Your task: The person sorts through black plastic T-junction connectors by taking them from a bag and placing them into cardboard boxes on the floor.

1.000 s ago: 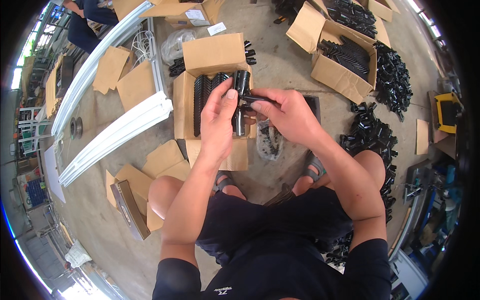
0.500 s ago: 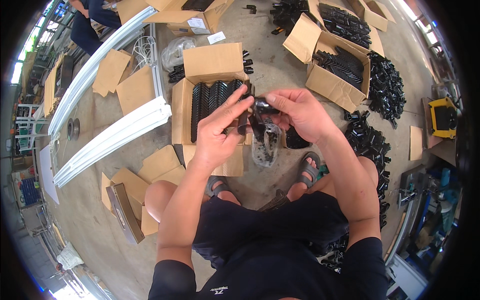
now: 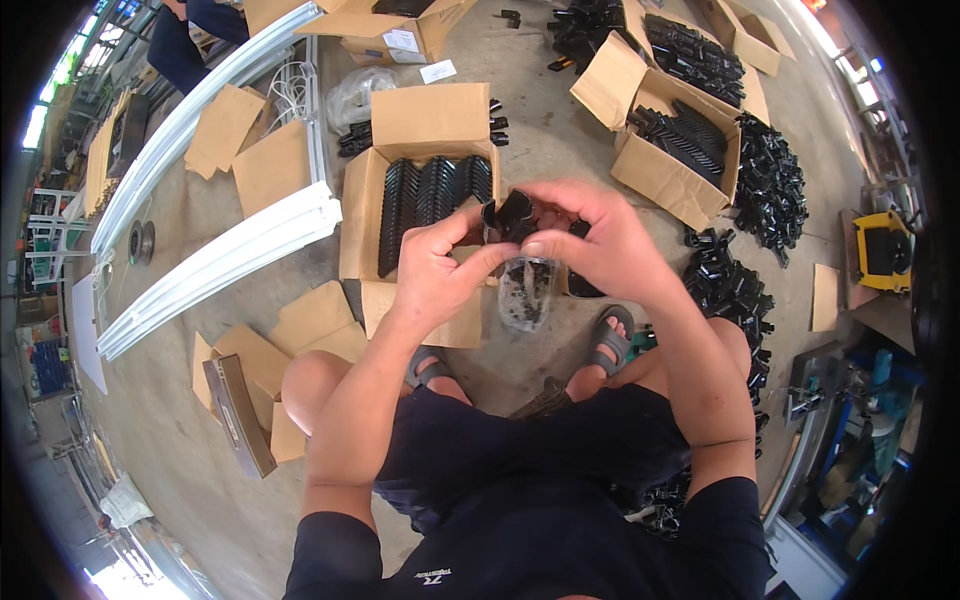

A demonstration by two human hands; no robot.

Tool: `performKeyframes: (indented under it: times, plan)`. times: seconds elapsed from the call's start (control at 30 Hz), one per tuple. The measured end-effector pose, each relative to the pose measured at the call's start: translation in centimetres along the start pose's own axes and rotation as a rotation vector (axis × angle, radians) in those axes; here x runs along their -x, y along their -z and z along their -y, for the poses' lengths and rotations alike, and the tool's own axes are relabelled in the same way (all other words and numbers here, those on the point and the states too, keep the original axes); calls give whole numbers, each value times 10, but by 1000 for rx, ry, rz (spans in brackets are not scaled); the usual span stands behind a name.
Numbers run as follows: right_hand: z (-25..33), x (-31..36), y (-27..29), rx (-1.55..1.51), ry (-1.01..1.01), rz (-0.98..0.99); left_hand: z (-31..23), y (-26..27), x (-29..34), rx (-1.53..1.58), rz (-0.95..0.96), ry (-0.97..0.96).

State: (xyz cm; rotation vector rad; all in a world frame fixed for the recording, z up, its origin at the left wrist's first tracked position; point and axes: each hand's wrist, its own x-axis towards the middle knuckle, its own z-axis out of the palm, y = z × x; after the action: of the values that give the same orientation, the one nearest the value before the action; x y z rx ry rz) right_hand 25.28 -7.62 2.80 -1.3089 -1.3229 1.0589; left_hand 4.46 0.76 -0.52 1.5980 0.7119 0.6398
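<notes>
Both my hands are raised together in the middle of the head view. My left hand and my right hand are closed round a glossy black plastic piece, curved like a short open tube. Their thumbs nearly meet in front of it. A second dark part shows by the left fingers; whether it is joined to the piece cannot be seen. Just below my hands, a clear plastic bag of small dark bits lies on the floor. Behind them an open carton holds neat rows of black pieces.
At the right, another open carton contains black parts, with heaps of loose black parts alongside. White metal profiles lie at the left, near flattened cardboard. A yellow-framed device is at the far right. Another person's leg shows top left.
My hands have come closer together round the black piece. The left fingers, stretched upward before, now curl round it, and both thumbs have swung inward to its near side.
</notes>
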Motion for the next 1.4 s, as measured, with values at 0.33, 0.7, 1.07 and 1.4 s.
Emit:
performKeyframes:
  times: [0.33, 0.7, 1.07, 1.4]
  plan:
    - [-4, 2, -11, 86, -42, -19, 11, -1, 0, -195, 100, -85]
    - [-16, -1, -10, -90, 26, -111, 6, -7, -2, 269, 101, 13]
    - [-40, -8, 8, -318, -222, -31, -2, -8, 1, 345, 73, 133]
    - [-284, 22, 20, 991, -605, -172, -2, 0, -9, 540, -96, 267]
